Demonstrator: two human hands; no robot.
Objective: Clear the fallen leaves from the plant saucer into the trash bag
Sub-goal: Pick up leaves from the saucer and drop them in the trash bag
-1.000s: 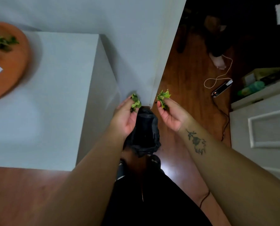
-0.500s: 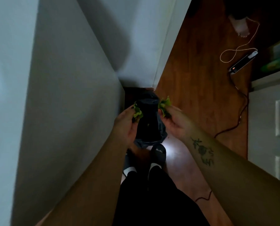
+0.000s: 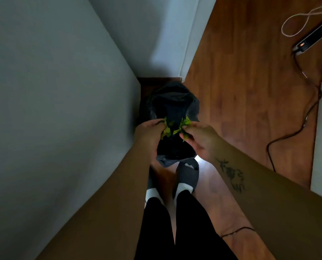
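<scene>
A black trash bag (image 3: 172, 102) stands open on the floor in the corner between the white cabinet and the wall. My left hand (image 3: 148, 134) holds a bunch of green leaves (image 3: 166, 128) over the bag's mouth. My right hand (image 3: 201, 136) holds another clump of green leaves (image 3: 184, 123) close beside the first, the two clumps almost touching. The plant saucer is out of view.
The white cabinet side (image 3: 62, 119) fills the left. A white wall (image 3: 156, 34) closes the corner behind the bag. On the wooden floor (image 3: 240, 91) at the right lie a power strip (image 3: 314, 38) and cables (image 3: 291, 136). My feet (image 3: 186, 177) stand just before the bag.
The view tilted down and the saucer on the cabinet left the frame. Both hands lowered toward the bag and came together, still holding their leaves.
</scene>
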